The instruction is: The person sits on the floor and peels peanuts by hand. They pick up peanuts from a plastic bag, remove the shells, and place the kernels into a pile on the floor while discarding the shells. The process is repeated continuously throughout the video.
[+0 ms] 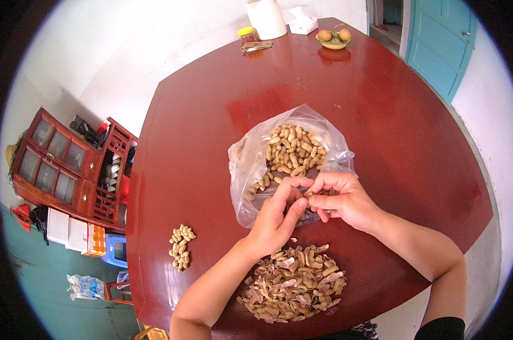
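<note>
A clear plastic bag [250, 157] lies open on the red wooden table, with a heap of unshelled peanuts [296, 146] inside. Over its near edge, my right hand [345, 199] pinches brown peanut pieces [327, 194] between thumb and fingers. My left hand [277, 212] meets it at the fingertips, thumb and forefinger bent close together; whether it grips anything is hidden. Below my hands lies a pile of broken peanut shells [294, 284]. A small group of whole peanuts [181, 247] sits apart to the left.
At the red table's [188, 140] far end stand a white container [267, 19], a yellow-lidded jar [246, 35], a tissue pack [303, 23] and a bowl of round fruit [333, 42]. A wooden cabinet [65, 165] is at the left, a blue door [441, 42] at the far right.
</note>
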